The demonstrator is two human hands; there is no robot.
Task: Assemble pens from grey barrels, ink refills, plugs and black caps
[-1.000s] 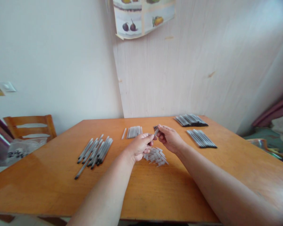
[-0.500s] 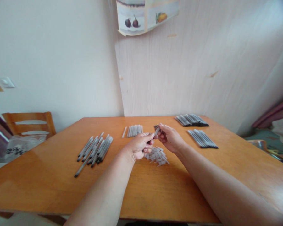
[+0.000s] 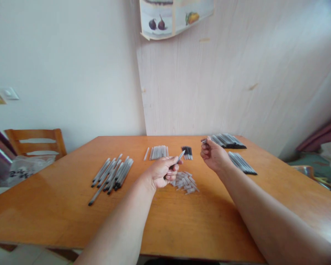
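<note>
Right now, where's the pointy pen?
In the head view, the pen is in the left grip, just right of centre. Its tip shows at the left edge of the black bunch, with the clear bits lower down.

No text can be read; the dark marks [image 3: 18, 172] on the clear plastic bag [image 3: 42, 160] are too blurred.

The wooden table [image 3: 165, 228] bears pens [image 3: 123, 173], pale tubes [image 3: 158, 152] and translucent pieces [image 3: 187, 182].

Panel [image 3: 223, 81]: pale, wood-grained, fruit poster [image 3: 179, 18] up high
Wall [image 3: 71, 66]: white switch [image 3: 10, 93] at left
Chair [image 3: 34, 135]: wooden, plastic bag [image 3: 27, 168] near
Curtain [image 3: 318, 141]: purple, right side
</note>
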